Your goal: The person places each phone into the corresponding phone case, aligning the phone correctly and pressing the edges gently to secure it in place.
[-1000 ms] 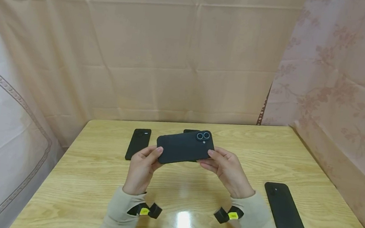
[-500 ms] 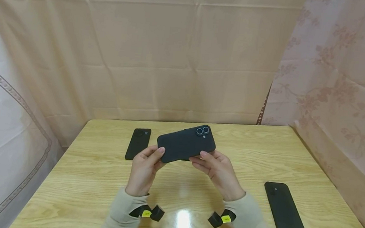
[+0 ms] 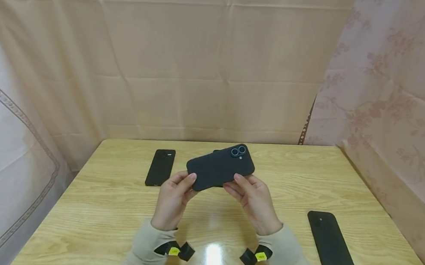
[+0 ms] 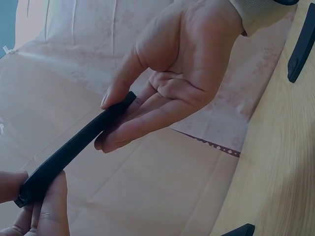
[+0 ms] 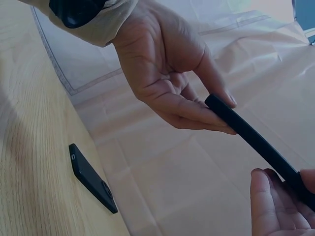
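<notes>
Above the middle of the table, both hands hold a dark smartphone (image 3: 218, 167), its back with two round camera lenses facing the head camera. My left hand (image 3: 172, 199) pinches the lower left end between thumb and fingers. At the right end, on the lower edge, my right hand (image 3: 254, 199) grips it the same way. Seen edge-on in the left wrist view, the smartphone (image 4: 78, 145) is a thin dark bar between the two hands. The right wrist view also shows the smartphone (image 5: 256, 140) from its edge, apart from the tabletop. Its front is hidden.
A black phone (image 3: 160, 167) lies at the back left of the wooden table (image 3: 102, 220). Another black phone (image 3: 332, 243) lies at the right. Behind the held one, a further dark object is mostly covered. Beige cloth (image 3: 189, 61) hangs along the back.
The held smartphone has tilted further, its camera end rising. My right hand has moved left along its lower edge, and my left hand has shifted slightly right.
</notes>
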Action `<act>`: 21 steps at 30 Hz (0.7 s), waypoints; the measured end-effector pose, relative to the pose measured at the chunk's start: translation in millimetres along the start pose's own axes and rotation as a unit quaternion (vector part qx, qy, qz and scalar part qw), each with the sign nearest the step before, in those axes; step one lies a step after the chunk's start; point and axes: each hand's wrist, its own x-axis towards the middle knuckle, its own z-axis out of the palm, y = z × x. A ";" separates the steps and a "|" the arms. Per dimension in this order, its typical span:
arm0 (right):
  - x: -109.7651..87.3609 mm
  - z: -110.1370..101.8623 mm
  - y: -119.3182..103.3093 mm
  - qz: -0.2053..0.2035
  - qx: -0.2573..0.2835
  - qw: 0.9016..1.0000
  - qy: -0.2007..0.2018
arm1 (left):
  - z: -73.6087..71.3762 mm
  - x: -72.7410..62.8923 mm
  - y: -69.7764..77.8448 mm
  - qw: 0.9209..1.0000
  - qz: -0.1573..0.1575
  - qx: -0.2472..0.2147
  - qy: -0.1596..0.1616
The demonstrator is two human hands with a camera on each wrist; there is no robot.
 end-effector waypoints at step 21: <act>1.0 -3.2 -6.2 -0.027 0.004 0.999 0.026 | -1.6 -0.2 -1.1 0.992 -0.057 0.054 -0.096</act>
